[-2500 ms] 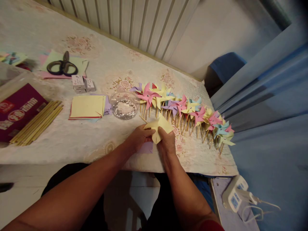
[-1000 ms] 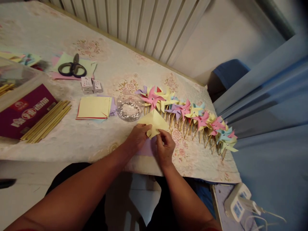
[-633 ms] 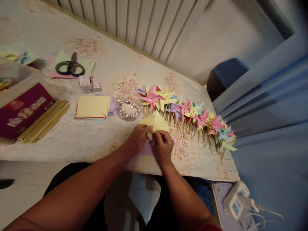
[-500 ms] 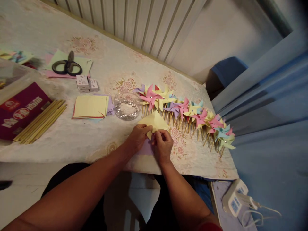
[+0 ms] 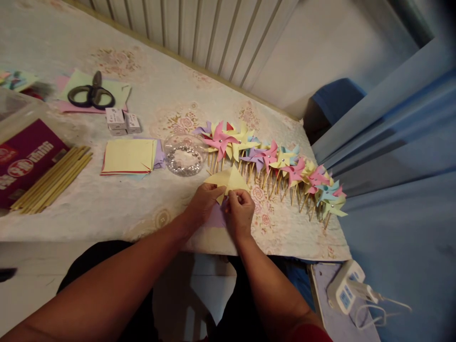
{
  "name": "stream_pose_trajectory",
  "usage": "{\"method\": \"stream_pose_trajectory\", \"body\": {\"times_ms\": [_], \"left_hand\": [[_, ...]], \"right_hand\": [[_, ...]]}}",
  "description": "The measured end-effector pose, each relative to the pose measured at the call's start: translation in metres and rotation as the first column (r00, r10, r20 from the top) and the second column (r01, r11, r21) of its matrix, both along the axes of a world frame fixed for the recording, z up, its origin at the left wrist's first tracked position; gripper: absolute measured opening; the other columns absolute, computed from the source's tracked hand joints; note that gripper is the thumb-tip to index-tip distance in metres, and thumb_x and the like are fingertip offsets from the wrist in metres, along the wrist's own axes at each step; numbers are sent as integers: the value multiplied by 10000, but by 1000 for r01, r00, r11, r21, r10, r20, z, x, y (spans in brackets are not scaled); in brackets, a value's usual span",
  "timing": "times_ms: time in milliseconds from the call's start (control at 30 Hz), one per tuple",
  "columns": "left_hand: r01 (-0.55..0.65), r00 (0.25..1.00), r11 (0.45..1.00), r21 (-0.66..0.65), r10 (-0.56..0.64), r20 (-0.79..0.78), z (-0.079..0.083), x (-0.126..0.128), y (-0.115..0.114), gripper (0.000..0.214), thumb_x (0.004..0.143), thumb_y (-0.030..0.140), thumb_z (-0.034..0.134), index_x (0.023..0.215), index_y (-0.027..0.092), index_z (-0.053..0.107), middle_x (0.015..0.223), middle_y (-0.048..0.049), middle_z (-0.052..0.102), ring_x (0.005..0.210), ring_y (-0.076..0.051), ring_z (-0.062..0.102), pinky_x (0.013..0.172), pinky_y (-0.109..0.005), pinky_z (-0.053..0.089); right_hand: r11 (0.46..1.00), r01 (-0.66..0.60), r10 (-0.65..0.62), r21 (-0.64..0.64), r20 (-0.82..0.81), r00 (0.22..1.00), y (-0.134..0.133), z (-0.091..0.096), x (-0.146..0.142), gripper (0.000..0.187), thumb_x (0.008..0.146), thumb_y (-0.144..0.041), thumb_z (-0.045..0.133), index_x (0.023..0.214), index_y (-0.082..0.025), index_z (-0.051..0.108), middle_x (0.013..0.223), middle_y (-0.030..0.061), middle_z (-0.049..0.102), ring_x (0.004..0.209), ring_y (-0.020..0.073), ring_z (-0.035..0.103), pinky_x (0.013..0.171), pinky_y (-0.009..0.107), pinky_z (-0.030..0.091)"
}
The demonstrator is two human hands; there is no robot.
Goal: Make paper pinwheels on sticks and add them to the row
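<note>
A pale yellow paper sheet, bent into points, is held up between both hands near the table's front edge. My left hand pinches its lower left side, thumb on top. On the lower right, my right hand grips the same paper with fingers curled; its fingertips partly cover the paper's middle. Under the hands lies a purple paper sheet, mostly hidden. Just beyond is a round clear dish with small shiny metal pieces. Paper pinwheels on sticks lie in a row from behind the paper to the right.
To the left are a stack of coloured paper, small white boxes, black-handled scissors on paper, a bundle of sticks and a plastic box. A power strip stands at the lower right, beside blue curtains.
The view has shifted slightly, so the things on the table appear a little further left. Both hands keep their hold on the yellow paper, with barely any finger movement.
</note>
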State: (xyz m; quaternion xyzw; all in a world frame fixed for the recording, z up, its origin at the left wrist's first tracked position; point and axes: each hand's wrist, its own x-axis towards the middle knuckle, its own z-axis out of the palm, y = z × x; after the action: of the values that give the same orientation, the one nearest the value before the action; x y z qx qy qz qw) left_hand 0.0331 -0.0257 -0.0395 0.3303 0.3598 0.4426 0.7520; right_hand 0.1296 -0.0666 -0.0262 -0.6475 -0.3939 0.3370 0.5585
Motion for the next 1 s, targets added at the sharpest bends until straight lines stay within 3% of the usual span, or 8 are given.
{"method": "stream_pose_trajectory", "body": {"times_ms": [367,800,900,1000], "left_hand": [[-42,984,999,-12,39,-174,8,-2,-2,248,701,343,655,587,173,513,522,60,454,468,-70,378,463,-220,284],[-27,987,999,-23,23,-162,8,-3,-1,208,711,324,628,615,165,535,546,54,484,481,-76,413,482,-218,312],[-26,992,1000,-10,24,-120,8,-6,3,208,721,323,631,614,159,562,577,30,540,516,-86,472,513,-215,351],[-27,997,999,-25,25,-76,7,-10,9,192,719,323,650,645,150,613,607,6,589,539,-94,509,530,-213,371]], "right_hand": [[1000,-1,1,-4,27,1000,-1,-2,1,222,808,-370,635,671,-218,550,498,-71,524,423,111,465,432,241,355],[1000,-9,10,-16,66,998,-2,-3,-1,233,814,-414,629,711,-215,567,528,-60,529,453,113,455,449,244,351],[997,60,-67,57,133,989,-4,-1,6,256,810,-453,639,751,-209,590,561,-58,509,495,115,438,490,249,362],[961,219,-250,167,194,949,-1,4,24,287,835,-485,610,803,-200,603,606,-51,495,534,116,419,533,252,373]]}}
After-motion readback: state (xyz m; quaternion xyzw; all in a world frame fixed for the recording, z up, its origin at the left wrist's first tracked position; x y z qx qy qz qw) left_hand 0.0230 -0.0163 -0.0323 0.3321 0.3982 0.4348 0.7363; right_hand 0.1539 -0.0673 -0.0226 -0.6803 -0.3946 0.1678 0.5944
